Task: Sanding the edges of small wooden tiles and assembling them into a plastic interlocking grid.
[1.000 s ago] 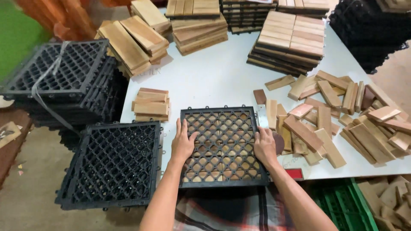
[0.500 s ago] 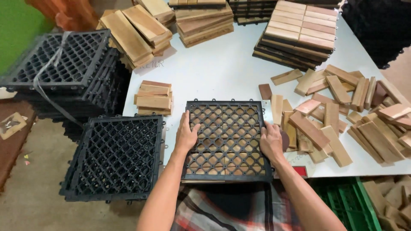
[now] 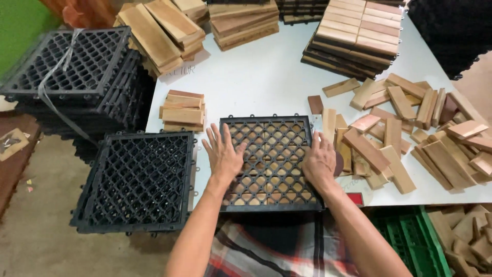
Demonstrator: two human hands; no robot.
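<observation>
Black plastic lattice makes up the square grid tile (image 3: pixel 270 163) lying flat at the near edge of the white bench (image 3: pixel 266 77), at about 6 o'clock in the view, with pale wooden slats showing through its diamond openings. The left hand (image 3: pixel 223 154) lies palm down on the tile's left part, fingers spread wide and pointing toward 12 o'clock, gripping nothing. The right hand (image 3: pixel 319 161) rests flat on the tile's right edge, fingers loosely apart, pressing rather than clasping. At 9 o'clock from the tile, just off the bench edge, sits a low stack of empty black grids (image 3: pixel 136 179), and beyond it toward 10 o'clock stands a taller strapped bundle of grids (image 3: pixel 72 72) bound with a grey band. A small pile of short wood blocks (image 3: pixel 182 110) lies on the bench at 11 o'clock from the tile, near its corner. Loose wooden slats (image 3: pixel 405 128) are scattered from 2 to 3 o'clock, the nearest ones just beside the right hand. Finished slatted tiles (image 3: pixel 359 36) are stacked at 1 o'clock, well apart from the hands, and longer planks (image 3: pixel 164 25) are heaped at 11 o'clock at the far side. A green crate (image 3: pixel 410 241) sits under the bench at 4 o'clock.
</observation>
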